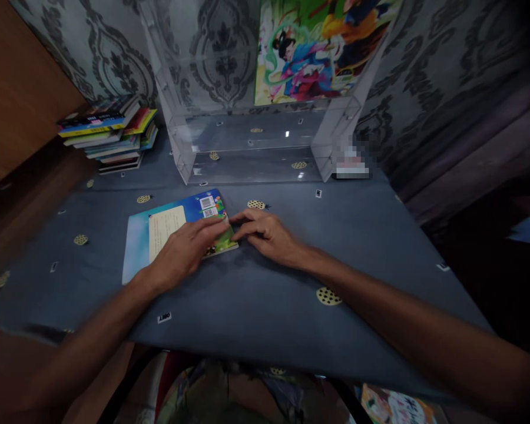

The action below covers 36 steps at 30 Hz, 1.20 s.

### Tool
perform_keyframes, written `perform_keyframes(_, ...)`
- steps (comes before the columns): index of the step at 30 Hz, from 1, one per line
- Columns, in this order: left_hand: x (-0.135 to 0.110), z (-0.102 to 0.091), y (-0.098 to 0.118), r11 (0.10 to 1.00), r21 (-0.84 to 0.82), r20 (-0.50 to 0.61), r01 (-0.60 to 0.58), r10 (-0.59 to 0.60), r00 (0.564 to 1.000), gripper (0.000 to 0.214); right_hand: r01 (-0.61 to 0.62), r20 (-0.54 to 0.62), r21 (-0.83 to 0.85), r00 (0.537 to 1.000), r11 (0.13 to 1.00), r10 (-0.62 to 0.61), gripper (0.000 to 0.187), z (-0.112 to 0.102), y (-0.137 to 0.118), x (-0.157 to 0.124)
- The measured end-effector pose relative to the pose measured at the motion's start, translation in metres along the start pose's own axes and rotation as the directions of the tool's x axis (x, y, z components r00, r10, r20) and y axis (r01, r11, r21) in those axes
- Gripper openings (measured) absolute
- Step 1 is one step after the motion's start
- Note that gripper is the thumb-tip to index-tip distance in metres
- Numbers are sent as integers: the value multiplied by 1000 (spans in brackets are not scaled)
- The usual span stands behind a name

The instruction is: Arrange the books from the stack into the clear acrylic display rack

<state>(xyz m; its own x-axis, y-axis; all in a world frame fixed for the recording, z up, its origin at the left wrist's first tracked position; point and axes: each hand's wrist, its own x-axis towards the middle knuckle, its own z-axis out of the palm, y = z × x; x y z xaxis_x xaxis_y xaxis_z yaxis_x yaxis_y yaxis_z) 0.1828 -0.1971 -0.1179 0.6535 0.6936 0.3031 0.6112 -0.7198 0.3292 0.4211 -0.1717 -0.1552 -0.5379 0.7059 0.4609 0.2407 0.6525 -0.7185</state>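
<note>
A closed picture book [136, 232] lies on the table, its blue and green back cover facing up, with a cream text panel and a barcode. My left hand [185, 244] rests flat across its right half, fingers stretched out and covering part of the cover. At the book's right edge is my right hand [265, 232], its fingers apart and slightly bent, with the tips at or touching the edge. Whether any fingertip is under the cover cannot be made out.
A clear plastic display rack [251, 156] stands behind the book, holding a colourful picture book [304, 59] upright. A stack of books [115, 132] sits at the back left. Patterned dark cloth [247, 306] covers the table. Another book [393, 406] is below its front edge.
</note>
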Motion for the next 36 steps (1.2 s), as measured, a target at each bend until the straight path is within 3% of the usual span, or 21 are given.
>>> perform_keyframes(7, -1, 5, 6, 983, 140, -1, -118, 120, 993, 20, -17, -33, 23, 999, 1000, 18, 40, -3, -2, -4)
perform_keyframes(23, -1, 8, 4, 989, 136, -34, -64, 69, 997, 24, -52, -83, 36, 995, 998, 55, 38, 0, -5, -2)
perform_keyframes(36, -2, 9, 7, 975, 205, -63, -87, 102, 993, 25, 71, -90, -145, 992, 987, -85, 13, 3, -12, -3)
